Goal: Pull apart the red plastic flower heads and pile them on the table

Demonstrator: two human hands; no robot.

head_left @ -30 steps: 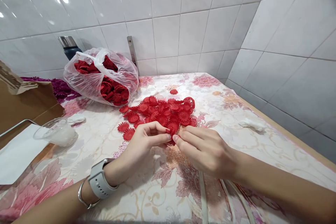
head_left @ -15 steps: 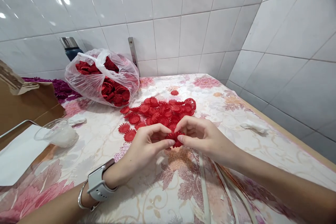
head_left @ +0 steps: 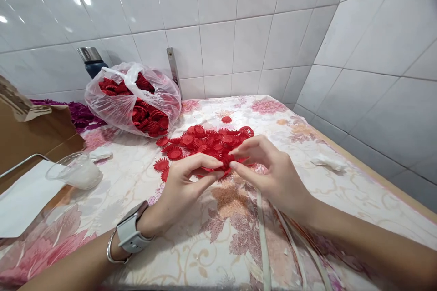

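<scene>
Red flower [head_left: 226,160] was pinched between the left hand [head_left: 186,179] and right hand [head_left: 282,182] at the five-o'clock side of the flower pile [head_left: 201,142], where too light a grip risked losing it among lookalikes.

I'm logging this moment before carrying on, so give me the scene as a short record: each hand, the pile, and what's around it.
Left hand: fingertips at a small red piece; blurred, grip unclear
Left wrist: watch, bracelet
Right hand: fingertips at the same piece, grip unclear
Pile: red toothed pieces, just beyond the hands
Back left: plastic bag of red material, bottle behind
Left: clear cup, whitish contents
Surface: flowered cloth
</scene>
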